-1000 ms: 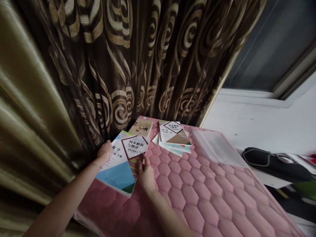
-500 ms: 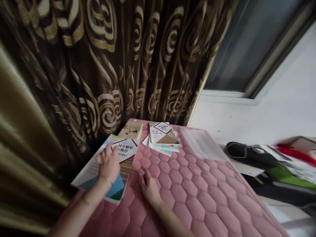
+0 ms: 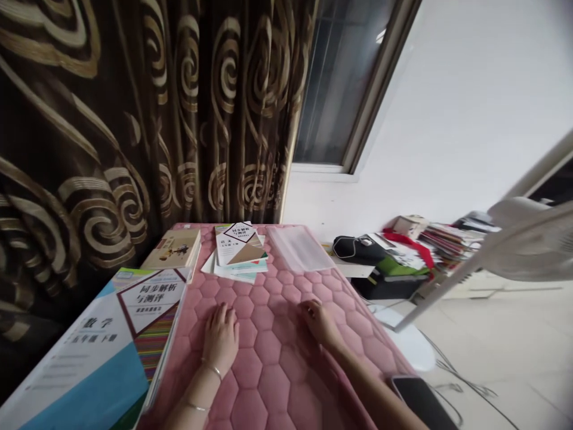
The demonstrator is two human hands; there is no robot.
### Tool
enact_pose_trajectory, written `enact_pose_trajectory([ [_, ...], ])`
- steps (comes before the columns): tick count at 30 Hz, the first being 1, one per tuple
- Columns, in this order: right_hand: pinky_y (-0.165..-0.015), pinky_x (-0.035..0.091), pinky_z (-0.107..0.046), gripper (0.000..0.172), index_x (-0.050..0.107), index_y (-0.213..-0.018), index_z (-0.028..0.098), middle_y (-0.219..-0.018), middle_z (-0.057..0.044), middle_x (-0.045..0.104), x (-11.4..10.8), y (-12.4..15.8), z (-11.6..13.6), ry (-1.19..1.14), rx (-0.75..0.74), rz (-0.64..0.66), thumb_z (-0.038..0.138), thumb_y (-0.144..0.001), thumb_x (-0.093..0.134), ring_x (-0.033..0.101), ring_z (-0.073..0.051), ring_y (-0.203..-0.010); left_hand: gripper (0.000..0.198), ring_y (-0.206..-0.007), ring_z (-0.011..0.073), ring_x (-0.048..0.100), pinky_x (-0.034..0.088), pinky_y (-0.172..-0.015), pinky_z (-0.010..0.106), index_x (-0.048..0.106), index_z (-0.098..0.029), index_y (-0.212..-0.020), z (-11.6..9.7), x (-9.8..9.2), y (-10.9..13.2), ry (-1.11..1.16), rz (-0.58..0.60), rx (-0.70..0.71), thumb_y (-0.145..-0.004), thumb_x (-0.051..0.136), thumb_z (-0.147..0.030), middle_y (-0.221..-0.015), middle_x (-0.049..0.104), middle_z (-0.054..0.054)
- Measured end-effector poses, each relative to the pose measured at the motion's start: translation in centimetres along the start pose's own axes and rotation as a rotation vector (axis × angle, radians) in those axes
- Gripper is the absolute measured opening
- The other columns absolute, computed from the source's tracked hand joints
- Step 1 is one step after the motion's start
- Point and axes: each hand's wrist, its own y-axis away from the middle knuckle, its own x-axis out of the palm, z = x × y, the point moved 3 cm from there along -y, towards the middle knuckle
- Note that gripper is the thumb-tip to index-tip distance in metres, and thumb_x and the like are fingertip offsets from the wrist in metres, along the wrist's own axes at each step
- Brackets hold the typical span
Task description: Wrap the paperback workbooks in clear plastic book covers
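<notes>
My left hand [image 3: 221, 337] lies on the pink quilted cover [image 3: 255, 352], palm down with fingers stretched forward, holding nothing. To its left is a large workbook [image 3: 96, 325] with a white, blue and striped cover, apart from the hand. My right hand [image 3: 319, 322] rests low over the cover with its fingers curled in; what they hold, if anything, is hidden. A fold of pink cloth runs beneath that forearm. Ahead of both hands sits a small stack of workbooks [image 3: 237, 245], fanned out unevenly. Behind the large workbook is a thick tan book [image 3: 172, 249].
A translucent plastic sheet or sleeve [image 3: 299, 248] lies at the far right of the cover. A dark phone-like slab [image 3: 421, 400] is at the right edge. Beyond stand a white fan [image 3: 523, 239] and piled clutter [image 3: 403, 257]. A patterned curtain [image 3: 201, 119] hangs behind.
My left hand has come off the large workbook and moved right onto the cover. The right hand has curled its fingers more. The view has turned right, bringing the fan in.
</notes>
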Motion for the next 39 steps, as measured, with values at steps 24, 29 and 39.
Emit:
enact_pose_trajectory([
  [24,-0.081,0.046,-0.036,0.037,0.071,-0.111,0.023,-0.100,-0.011,0.061,-1.1,-3.6,3.0,0.312,-0.172,-0.087,0.033,-0.095,0.040,0.057,-0.023,-0.090,0.031,-0.123,0.0252,0.053,0.043,-0.100,0.042,0.063,-0.021,-0.115,0.0,-0.6,0.4,0.071,0.068,-0.048,-0.090,0.046,-0.023,-0.133,0.057,0.012],
  [29,-0.071,0.049,-0.035,0.032,0.073,-0.100,0.034,-0.087,-0.008,0.062,-0.2,9.9,5.0,0.181,-0.435,0.153,0.024,-0.088,0.046,0.058,-0.023,-0.079,0.031,-0.121,0.0248,0.054,0.044,-0.100,0.041,0.063,-0.021,-0.115,0.2,-0.4,0.5,0.069,0.039,-0.037,-0.090,0.045,-0.022,-0.132,0.058,0.011],
  [39,-0.077,0.051,-0.037,0.042,0.061,-0.118,0.015,-0.109,-0.015,0.063,-1.6,9.2,0.4,0.275,-0.064,0.067,0.037,-0.087,0.043,0.064,-0.024,-0.088,0.040,-0.121,0.0241,0.056,0.047,-0.101,0.040,0.064,-0.016,-0.115,0.8,0.6,0.9,0.078,-0.051,0.006,-0.084,0.042,-0.005,-0.129,0.061,0.012],
])
